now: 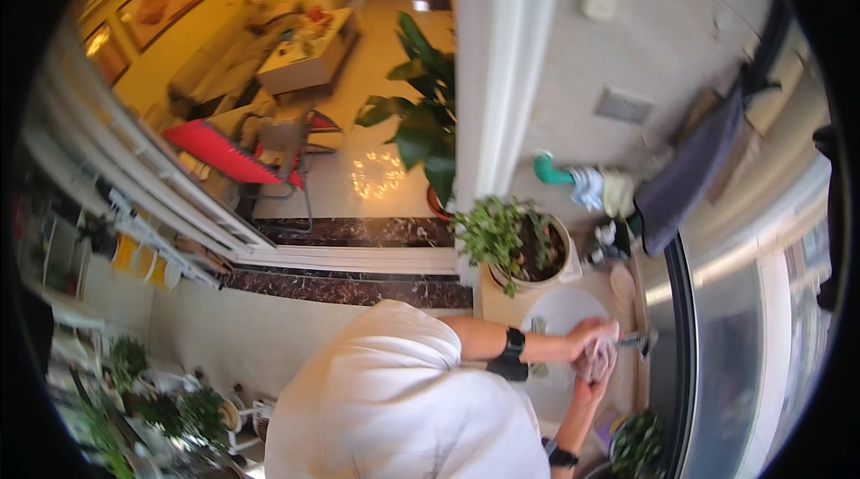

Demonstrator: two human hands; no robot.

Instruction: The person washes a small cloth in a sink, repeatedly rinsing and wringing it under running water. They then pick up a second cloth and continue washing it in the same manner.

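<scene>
Both my hands meet over a white washbasin [557, 398], just in front of a metal faucet [638, 342]. My left hand [586, 336] grips a wet-looking, crumpled greyish-pink cloth [595, 361] from one side. From the other side, my right hand [594, 388] holds the same bundle. Some fingers are hidden by the cloth and blurred. A pale green patterned piece, perhaps a cloth [539, 326], lies in the basin beside my left forearm. Dark bands circle both my wrists.
A round pot with leafy plants [527, 247] stands beside the basin. Another potted plant [638, 445] sits on the opposite side. Behind the faucet runs a dark window frame [685, 318]. Gloves [584, 187] and a dark grey cloth [695, 163] hang by the wall.
</scene>
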